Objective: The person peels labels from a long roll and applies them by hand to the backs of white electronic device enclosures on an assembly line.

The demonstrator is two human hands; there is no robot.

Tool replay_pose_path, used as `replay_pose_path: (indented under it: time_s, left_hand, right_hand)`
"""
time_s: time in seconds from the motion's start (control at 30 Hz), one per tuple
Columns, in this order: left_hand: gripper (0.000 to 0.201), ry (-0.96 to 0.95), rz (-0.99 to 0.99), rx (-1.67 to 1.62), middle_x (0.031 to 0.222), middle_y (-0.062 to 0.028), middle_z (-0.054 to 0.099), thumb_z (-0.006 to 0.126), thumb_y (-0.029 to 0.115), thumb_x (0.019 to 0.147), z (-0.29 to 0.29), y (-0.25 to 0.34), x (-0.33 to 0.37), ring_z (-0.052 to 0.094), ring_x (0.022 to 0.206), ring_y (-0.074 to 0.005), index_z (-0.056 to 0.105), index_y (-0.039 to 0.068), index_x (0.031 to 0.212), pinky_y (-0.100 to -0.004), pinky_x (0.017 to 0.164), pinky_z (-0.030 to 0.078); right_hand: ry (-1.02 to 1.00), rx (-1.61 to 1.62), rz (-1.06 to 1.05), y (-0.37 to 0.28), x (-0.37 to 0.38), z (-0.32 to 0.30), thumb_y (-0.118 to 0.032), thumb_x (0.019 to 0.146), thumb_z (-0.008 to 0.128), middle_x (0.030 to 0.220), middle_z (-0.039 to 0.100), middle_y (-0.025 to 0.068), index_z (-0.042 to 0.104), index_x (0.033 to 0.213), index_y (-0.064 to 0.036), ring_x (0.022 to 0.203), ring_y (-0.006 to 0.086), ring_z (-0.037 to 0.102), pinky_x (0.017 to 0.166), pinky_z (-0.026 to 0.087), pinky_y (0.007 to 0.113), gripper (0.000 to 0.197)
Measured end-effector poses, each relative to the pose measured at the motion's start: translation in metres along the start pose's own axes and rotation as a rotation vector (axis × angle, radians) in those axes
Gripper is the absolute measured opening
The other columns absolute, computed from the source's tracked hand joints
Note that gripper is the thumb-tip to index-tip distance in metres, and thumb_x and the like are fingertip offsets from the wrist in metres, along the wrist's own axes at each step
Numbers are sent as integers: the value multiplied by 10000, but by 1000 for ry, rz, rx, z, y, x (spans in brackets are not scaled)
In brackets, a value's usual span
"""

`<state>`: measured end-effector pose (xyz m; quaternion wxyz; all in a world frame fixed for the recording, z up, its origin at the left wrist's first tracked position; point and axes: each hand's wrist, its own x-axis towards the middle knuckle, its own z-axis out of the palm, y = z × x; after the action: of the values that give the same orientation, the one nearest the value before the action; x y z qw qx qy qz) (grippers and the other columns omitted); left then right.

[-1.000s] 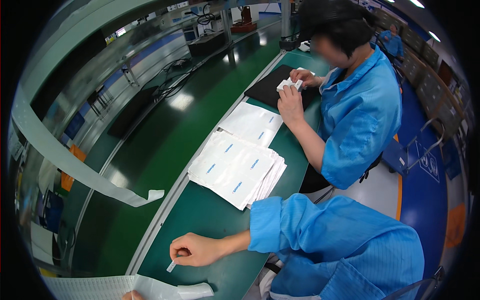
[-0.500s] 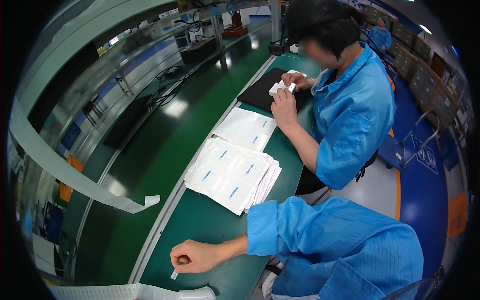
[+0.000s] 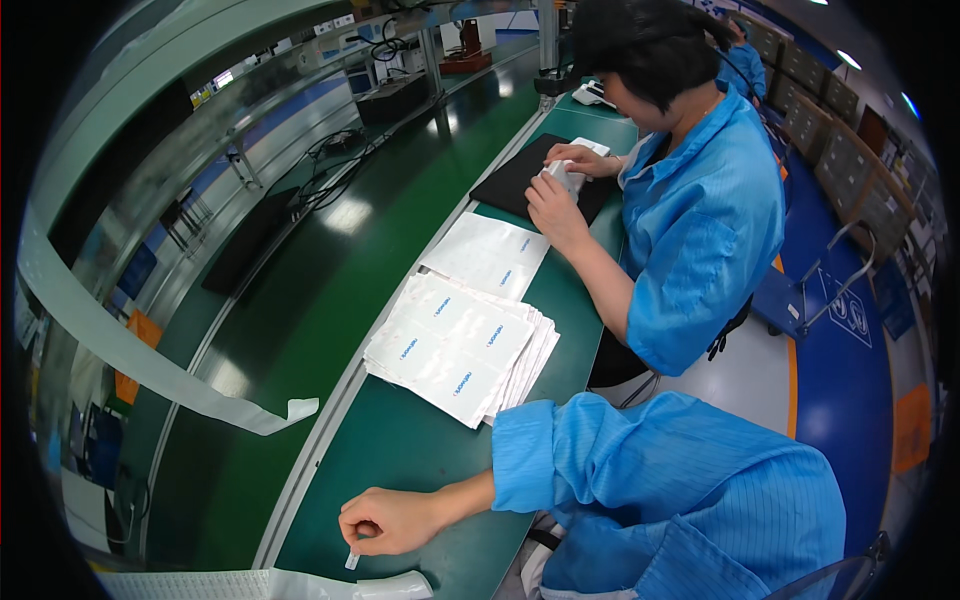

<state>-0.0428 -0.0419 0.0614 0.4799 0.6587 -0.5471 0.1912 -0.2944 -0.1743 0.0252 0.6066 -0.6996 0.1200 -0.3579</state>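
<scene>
Right hand: fingertips clamped on white tab (label, perhaps), over green worktop.

Sheet stack on bench — mat beyond, strip in front, co-worker right of mat

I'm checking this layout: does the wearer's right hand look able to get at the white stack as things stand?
Probably yes: the white stack lies on the table near the right hand, and nothing shows between them. The white piece it holds might hinder a grasp, though.
</scene>
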Motion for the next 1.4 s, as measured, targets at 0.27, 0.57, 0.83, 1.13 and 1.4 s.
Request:
replay_pose_path:
  time_s: [0.27,0.57,0.83,1.13,1.4]
  left_hand:
    - [216,-4,-19,-16,805,-157,618,597,153,948,-5,25,-11,568,710,-272,620,-52,885,-382,688,481]
    - [216,126,1061,-458,820,-164,627,611,163,946,-4,-71,16,581,720,-280,635,-48,906,-379,675,480]
    - [214,56,533,-178,833,-169,641,613,162,944,1,-46,11,597,737,-290,647,-46,904,-389,685,486]
    - [517,161,204,286,1109,-211,628,675,363,885,-1,-25,-35,612,858,-335,572,-15,1223,-644,698,453]
    - [112,-337,593,158,846,-122,601,606,-13,767,-8,182,53,561,814,-336,617,-1,878,-408,775,442]
  right_hand:
    - [-23,-50,-21,-4,-3,-2,-103,802,644,628,493,75,597,747,-8,537,194,472,515,370,351,119]
    - [-89,-53,-65,-2,1,17,-103,795,635,603,483,71,610,746,-19,545,215,489,519,375,364,101]
    - [-101,-102,-50,-3,-1,7,-111,783,636,615,487,75,613,749,-23,562,227,498,534,382,377,97]
    - [-130,-71,-1,-5,-5,-2,-124,806,643,651,497,80,603,775,-24,586,234,506,550,395,375,112]
    - [-135,-175,-2,-27,-9,-16,-162,830,665,697,520,87,594,783,-28,619,242,528,567,409,375,159]
